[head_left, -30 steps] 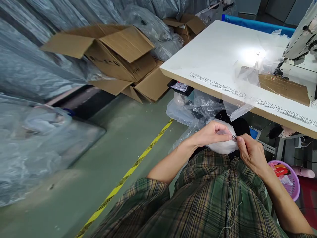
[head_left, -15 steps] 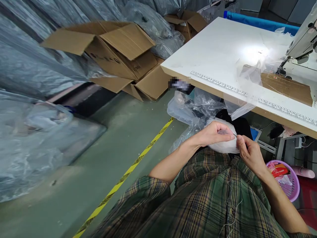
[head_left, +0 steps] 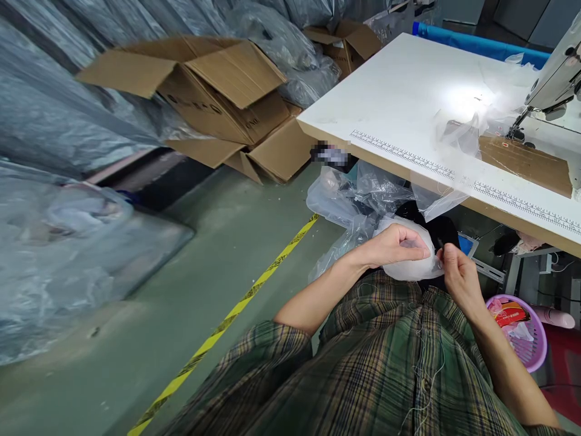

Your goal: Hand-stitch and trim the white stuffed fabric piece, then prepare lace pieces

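Thumb and fingertips of the left hand (head_left: pixel 390 245) are pinched together on some sheer white material (head_left: pixel 411 271), which lies bunched over the lap. Right-hand fingers are clamped on a slim dark tool (head_left: pixel 440 243)—only its end shows above the thumb—so the right hand (head_left: pixel 463 274) sits just beside the bundle, near its edge.

Behind the lap, below the table edge, a clear plastic bin (head_left: pixel 327 206) has crumpled clear bags (head_left: pixel 381 186) in and against it. By the right forearm stands a purple plastic basket (head_left: pixel 543 340) with a red packet (head_left: pixel 509 315) and pink and white wrappings inside; a pink cylinder (head_left: pixel 554 317) lies next to it.

On the white sewing table (head_left: pixel 372 91), a brown panel (head_left: pixel 526 165) lies near the needle of the sewing machine (head_left: pixel 556 75).

Farther left, a large cardboard box (head_left: pixel 202 108) tilts with flaps open—its inside is hidden. Behind the table corner, another open carton (head_left: pixel 339 56) shows something pale within.
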Tool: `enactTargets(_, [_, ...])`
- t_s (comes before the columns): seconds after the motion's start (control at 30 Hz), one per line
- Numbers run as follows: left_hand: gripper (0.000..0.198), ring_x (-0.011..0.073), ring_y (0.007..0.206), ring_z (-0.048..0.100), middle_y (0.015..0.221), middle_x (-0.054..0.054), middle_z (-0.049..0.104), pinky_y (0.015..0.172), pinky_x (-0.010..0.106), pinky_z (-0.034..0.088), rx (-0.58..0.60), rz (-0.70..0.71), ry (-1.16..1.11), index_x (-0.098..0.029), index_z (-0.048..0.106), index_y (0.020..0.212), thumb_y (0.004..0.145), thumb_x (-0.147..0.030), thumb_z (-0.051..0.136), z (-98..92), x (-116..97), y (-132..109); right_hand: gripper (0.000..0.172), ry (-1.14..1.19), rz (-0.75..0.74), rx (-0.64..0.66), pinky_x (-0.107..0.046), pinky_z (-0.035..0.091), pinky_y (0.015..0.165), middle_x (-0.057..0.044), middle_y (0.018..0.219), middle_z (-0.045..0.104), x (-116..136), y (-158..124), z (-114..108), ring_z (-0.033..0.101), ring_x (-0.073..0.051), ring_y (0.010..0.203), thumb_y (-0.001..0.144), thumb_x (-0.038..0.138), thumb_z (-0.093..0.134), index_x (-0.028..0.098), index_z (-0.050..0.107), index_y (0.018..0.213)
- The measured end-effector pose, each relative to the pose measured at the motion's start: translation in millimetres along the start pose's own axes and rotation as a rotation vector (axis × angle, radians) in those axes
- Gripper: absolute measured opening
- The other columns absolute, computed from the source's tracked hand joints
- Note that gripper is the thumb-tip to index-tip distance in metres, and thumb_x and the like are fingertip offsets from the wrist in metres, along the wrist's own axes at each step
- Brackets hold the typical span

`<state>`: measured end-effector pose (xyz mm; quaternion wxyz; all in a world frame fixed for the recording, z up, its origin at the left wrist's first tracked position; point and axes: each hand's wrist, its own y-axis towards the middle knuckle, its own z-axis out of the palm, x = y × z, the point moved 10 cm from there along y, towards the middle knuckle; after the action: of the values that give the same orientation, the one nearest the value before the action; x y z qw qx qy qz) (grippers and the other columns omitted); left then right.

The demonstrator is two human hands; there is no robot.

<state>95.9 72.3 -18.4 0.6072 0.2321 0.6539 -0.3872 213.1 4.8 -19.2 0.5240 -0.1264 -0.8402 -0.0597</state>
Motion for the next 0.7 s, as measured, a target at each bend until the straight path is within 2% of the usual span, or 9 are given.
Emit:
enactTargets(0.1, [0.031, 0.0126, 0.074, 0.061, 0.077, 0.002, 0.07, 0.07, 0.024, 0.046, 0.023, -0.001, -0.022, -0.012, 0.071, 0.079, 0.07, -0.04, 0.083, 4.7, 1, 0, 0.063, 0.143, -0.01, -0.003, -0.028, 0.044, 0.059, -0.006, 0.082, 0.064, 2, 5, -8, 0.053, -0.016, 0.068, 0.089, 0.075, 0.041, 0.019, 0.068, 0.096])
enactTargets(0.17, [0.037, 0.0111, 0.069, 0.059, 0.074, 0.0, 0.067, 0.066, 0.023, 0.045, 0.05, -0.012, -0.062, -0.012, 0.068, 0.084, 0.07, -0.042, 0.084, 9.5, 3, -2, 0.057, 0.185, -0.031, 0.1, -0.029, 0.047, 0.064, -0.005, 0.089, 0.067, 10, 6, -3, 0.056, -0.017, 0.073, 0.081, 0.07, 0.061, 0.019, 0.068, 0.107])
enactTargets(0.3, [0.052, 0.009, 0.06, 0.057, 0.07, -0.004, 0.063, 0.058, 0.021, 0.042, 0.103, -0.061, -0.149, -0.016, 0.056, 0.098, 0.069, -0.046, 0.085, 13.5, 17, -13, 0.045, 0.288, 0.078, 0.342, -0.03, 0.048, 0.065, -0.003, 0.079, 0.068, 6, -3, 23, 0.056, -0.016, 0.069, 0.066, 0.058, 0.082, 0.018, 0.073, 0.086])
enactTargets(0.37, [0.059, 0.01, 0.062, 0.059, 0.074, -0.003, 0.066, 0.059, 0.022, 0.043, 0.196, -0.093, -0.143, -0.017, 0.053, 0.105, 0.066, -0.043, 0.088, 17.7, 27, -20, 0.048, 0.381, 0.184, 0.304, -0.029, 0.045, 0.059, -0.002, 0.071, 0.066, -10, -6, 27, 0.052, -0.014, 0.061, 0.064, 0.062, 0.08, 0.017, 0.071, 0.077])
enactTargets(0.43, [0.062, 0.0115, 0.068, 0.062, 0.078, -0.002, 0.067, 0.064, 0.024, 0.046, 0.267, -0.112, -0.106, -0.017, 0.052, 0.111, 0.065, -0.037, 0.088, 17.1, 38, -24, 0.054, 0.487, 0.282, 0.15, -0.027, 0.042, 0.053, 0.0, 0.064, 0.061, -34, -5, 24, 0.047, -0.012, 0.055, 0.061, 0.068, 0.079, 0.017, 0.069, 0.077])
enactTargets(0.47, [0.061, 0.012, 0.071, 0.062, 0.079, -0.002, 0.067, 0.066, 0.024, 0.047, 0.258, -0.11, -0.085, -0.016, 0.053, 0.112, 0.066, -0.036, 0.087, 12.0, 42, -23, 0.057, 0.53, 0.321, 0.064, -0.026, 0.04, 0.052, 0.001, 0.062, 0.059, -46, -6, 22, 0.045, -0.012, 0.053, 0.06, 0.07, 0.078, 0.017, 0.068, 0.079])
enactTargets(0.53, [0.057, 0.0124, 0.071, 0.062, 0.08, -0.003, 0.065, 0.068, 0.026, 0.049, 0.153, -0.087, -0.039, -0.015, 0.054, 0.115, 0.071, -0.037, 0.083, -7.1, 48, -14, 0.062, 0.566, 0.37, -0.064, -0.025, 0.035, 0.049, 0.004, 0.058, 0.053, -68, -7, 21, 0.041, -0.01, 0.05, 0.057, 0.072, 0.078, 0.017, 0.066, 0.082])
enactTargets(0.6, [0.053, 0.0135, 0.073, 0.062, 0.084, -0.001, 0.063, 0.07, 0.027, 0.05, -0.032, -0.034, 0.055, -0.015, 0.056, 0.116, 0.075, -0.039, 0.08, -33.9, 48, -3, 0.062, 0.51, 0.36, -0.132, -0.024, 0.033, 0.048, 0.006, 0.056, 0.048, -83, -7, 20, 0.037, -0.01, 0.05, 0.058, 0.074, 0.075, 0.017, 0.063, 0.079])
enactTargets(0.7, [0.045, 0.0189, 0.092, 0.062, 0.099, 0.004, 0.064, 0.084, 0.032, 0.05, -0.295, 0.093, 0.325, -0.017, 0.065, 0.109, 0.071, -0.034, 0.082, -64.4, 33, 8, 0.058, 0.296, 0.294, -0.187, -0.025, 0.036, 0.05, 0.004, 0.061, 0.051, -93, -6, 14, 0.04, -0.011, 0.053, 0.059, 0.072, 0.074, 0.018, 0.06, 0.075])
